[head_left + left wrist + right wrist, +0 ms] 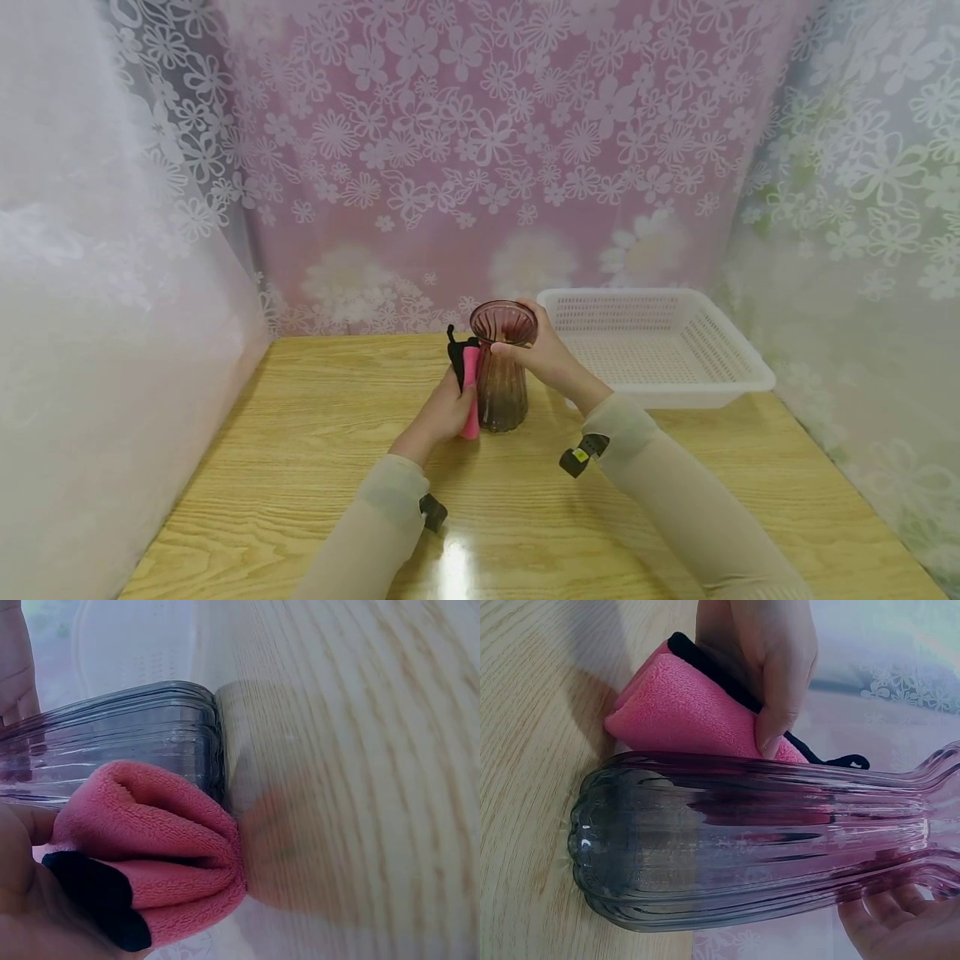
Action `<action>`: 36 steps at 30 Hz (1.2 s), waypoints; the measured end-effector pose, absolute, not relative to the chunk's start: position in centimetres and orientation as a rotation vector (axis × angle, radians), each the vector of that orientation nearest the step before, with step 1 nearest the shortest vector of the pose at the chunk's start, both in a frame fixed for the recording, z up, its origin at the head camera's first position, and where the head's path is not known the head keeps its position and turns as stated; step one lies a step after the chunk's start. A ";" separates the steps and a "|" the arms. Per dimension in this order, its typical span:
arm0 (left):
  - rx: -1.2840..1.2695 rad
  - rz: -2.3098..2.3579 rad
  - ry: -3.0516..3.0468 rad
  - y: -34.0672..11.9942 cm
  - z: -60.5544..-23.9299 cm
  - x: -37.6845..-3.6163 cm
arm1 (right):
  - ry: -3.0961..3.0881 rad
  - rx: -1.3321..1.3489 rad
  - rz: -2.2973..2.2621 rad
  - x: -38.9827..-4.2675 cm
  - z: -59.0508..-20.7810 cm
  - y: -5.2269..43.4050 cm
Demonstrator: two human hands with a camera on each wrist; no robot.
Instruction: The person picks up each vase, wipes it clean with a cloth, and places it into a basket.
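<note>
While the right hand (551,358) curls its thumb and fingers round the vase (501,396) near its top, the left hand (444,410) clamps a folded pink cloth (470,404) between thumb and fingers, just beside the glass. The vase stands upright on the bench (300,467), near a white basket (675,389).

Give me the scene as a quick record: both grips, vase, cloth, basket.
left grip: holds the cloth
right grip: holds the vase near its top
vase: upright, ribbed glass; base on or just above the table
cloth: pink, black-edged, folded, at the vase's left side
basket: white, on the table, right of the vase
</note>
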State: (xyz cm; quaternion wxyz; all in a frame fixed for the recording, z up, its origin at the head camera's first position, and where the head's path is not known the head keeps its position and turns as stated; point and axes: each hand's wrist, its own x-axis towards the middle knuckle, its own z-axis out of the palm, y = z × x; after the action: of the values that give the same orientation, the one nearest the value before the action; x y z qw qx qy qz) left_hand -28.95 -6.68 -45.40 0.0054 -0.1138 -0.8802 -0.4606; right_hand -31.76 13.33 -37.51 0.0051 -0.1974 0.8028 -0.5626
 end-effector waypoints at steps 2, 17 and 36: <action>-0.322 -1.447 -2.767 -6.7 -45.5 -29.1 | 2.514 -0.614 -1.763 -31.8 -37.5 13.3; -0.195 -1.493 -2.757 -6.7 -45.6 -29.3 | 2.489 -0.601 -1.769 -31.8 -37.5 13.3; -0.060 -1.351 -2.656 -7.2 -44.8 -28.4 | 2.454 -0.594 -1.802 -31.9 -37.7 13.4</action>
State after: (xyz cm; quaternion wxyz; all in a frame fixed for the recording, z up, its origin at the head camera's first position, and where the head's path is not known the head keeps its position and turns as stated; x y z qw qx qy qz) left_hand -28.41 -7.20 -44.80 0.0803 -0.0202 -0.8883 -0.4517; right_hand -31.88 13.40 -37.73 0.0200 -0.1914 0.7909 -0.5809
